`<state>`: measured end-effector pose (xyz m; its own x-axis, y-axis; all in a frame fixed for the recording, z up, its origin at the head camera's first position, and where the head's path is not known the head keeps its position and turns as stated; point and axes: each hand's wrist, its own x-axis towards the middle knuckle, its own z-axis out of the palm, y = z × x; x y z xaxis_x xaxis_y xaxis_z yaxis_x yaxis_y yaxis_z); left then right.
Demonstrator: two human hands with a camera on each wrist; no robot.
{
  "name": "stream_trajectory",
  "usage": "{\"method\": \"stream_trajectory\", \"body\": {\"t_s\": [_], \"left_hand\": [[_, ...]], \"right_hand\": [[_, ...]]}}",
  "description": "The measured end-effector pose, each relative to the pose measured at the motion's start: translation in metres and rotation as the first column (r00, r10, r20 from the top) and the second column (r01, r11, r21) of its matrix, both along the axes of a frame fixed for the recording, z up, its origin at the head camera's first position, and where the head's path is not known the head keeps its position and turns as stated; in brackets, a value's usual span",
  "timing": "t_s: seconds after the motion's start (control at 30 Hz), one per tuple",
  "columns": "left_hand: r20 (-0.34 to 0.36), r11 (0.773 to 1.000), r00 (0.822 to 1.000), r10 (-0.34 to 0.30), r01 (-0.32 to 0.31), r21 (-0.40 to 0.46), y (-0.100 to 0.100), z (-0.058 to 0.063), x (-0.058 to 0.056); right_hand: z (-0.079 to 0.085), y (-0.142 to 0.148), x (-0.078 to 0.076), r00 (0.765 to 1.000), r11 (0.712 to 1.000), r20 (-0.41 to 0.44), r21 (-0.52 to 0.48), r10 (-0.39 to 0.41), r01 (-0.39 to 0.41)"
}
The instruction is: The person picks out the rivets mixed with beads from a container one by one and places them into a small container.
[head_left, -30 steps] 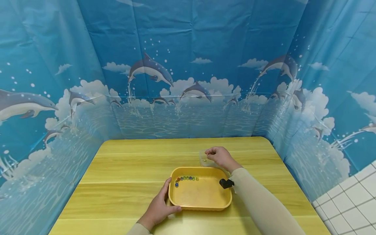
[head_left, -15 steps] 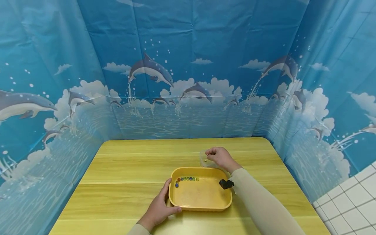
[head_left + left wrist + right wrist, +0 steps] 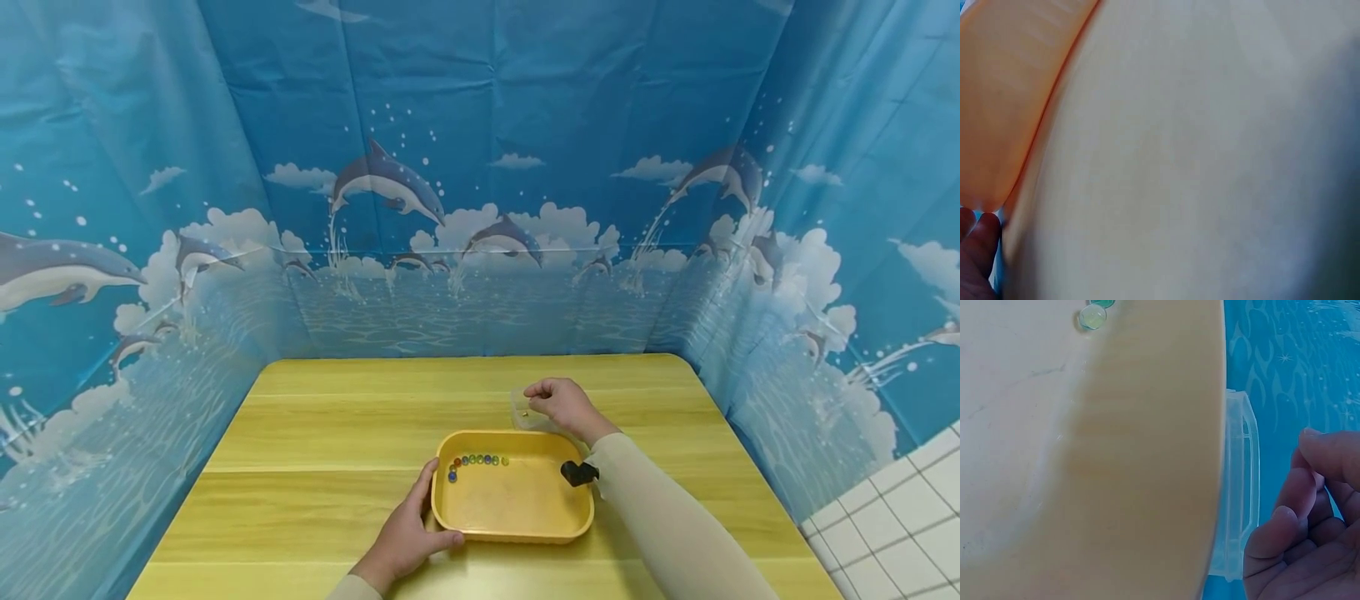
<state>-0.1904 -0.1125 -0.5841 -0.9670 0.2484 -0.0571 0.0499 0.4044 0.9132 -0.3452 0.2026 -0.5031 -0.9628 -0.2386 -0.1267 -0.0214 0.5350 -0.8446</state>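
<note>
A yellow tray (image 3: 517,527) lies on the table, its left end gripped by my left hand (image 3: 405,533), with the thumb over the near rim and fingers along the side. Inside, several glass marbles (image 3: 472,460) form a bent row along the far left corner; a pale yellow marble (image 3: 1092,317) ends it. My right hand (image 3: 567,407) is over a clear plastic box (image 3: 519,408) just behind the tray, thumb and forefinger brought together. I cannot tell whether something is between those fingertips. A small gold-coloured piece (image 3: 525,414) shows in the box.
The wood-patterned yellow table (image 3: 315,467) extends on both sides of the tray. Blue dolphin-print curtains (image 3: 480,308) close off the back and sides. A black device (image 3: 579,473) on the right wrist hangs over the tray's right end.
The head view has shifted slightly. A reddish speck seen at my right fingertips earlier is no longer visible there. My left hand, the tray and the marble row stay in place.
</note>
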Motion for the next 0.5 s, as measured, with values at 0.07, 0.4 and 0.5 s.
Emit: {"method": "stream_trajectory", "body": {"t_s": [0.07,0.4,0.5], "left_hand": [[0.003,1.0,1.0,-0.003,0.003,0.001,0.0,0.0,0.0],[-0.058,0.995,0.998,-0.014,0.02,0.095,-0.003,-0.004,-0.002],[-0.048,0.994,0.999,-0.019,0.024,0.105,-0.006,-0.003,-0.003]], "right_hand": [[0.0,0.001,0.0,1.0,1.0,-0.003,0.007,-0.002,0.002],[0.007,0.009,0.003,0.998,0.999,-0.063,0.039,-0.01,0.013],[0.008,0.014,0.007,0.996,0.998,-0.092,0.069,-0.007,0.014]]}}
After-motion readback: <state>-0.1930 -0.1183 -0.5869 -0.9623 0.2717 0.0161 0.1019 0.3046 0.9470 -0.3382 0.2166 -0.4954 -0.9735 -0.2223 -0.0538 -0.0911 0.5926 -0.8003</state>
